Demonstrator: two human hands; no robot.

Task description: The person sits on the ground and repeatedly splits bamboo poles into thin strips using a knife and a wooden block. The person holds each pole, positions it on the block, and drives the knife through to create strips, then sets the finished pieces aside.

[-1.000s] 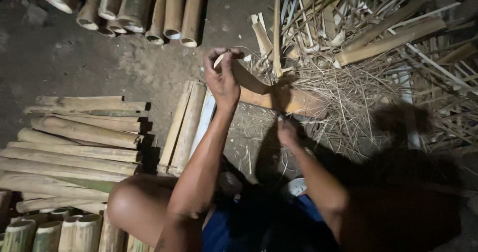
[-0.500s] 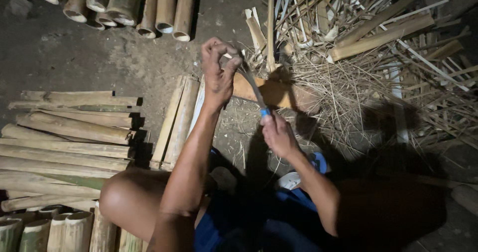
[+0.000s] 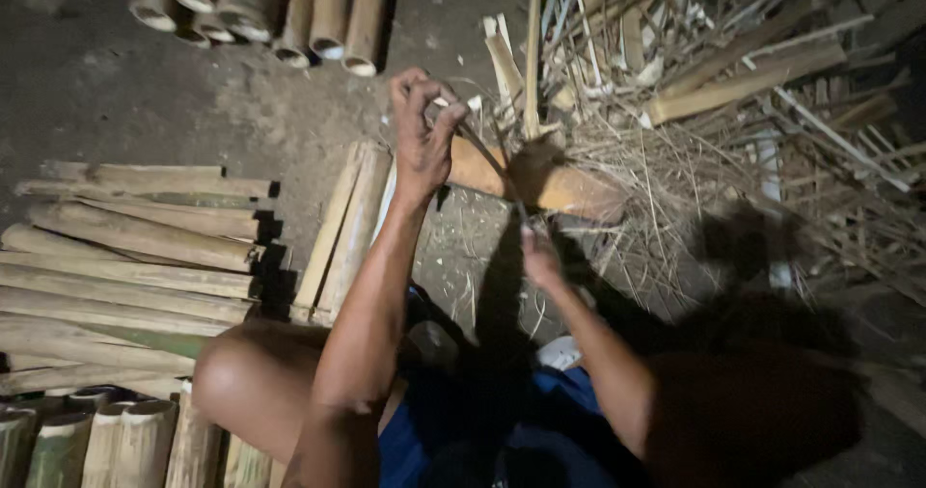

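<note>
My left hand (image 3: 422, 133) is raised over the dirt floor, its fingers closed around the top end of a thin bamboo strip (image 3: 492, 165). The strip slants down to my right hand (image 3: 540, 257), which grips its lower end close to my body. Just beyond both hands a short thick wooden block (image 3: 540, 184) lies across the ground. What else the right hand holds is too dark to tell.
Split bamboo slats (image 3: 125, 247) are stacked at the left, with two more slats (image 3: 342, 228) beside my left arm. Round bamboo tubes (image 3: 280, 11) lie at the top. A heap of shavings and scrap strips (image 3: 733, 93) fills the right. My bare knee (image 3: 251, 377) is below.
My left hand has drawn the strip's top end a little toward the block while the right hand slid lower and nearer my body. The camera has shifted slightly.
</note>
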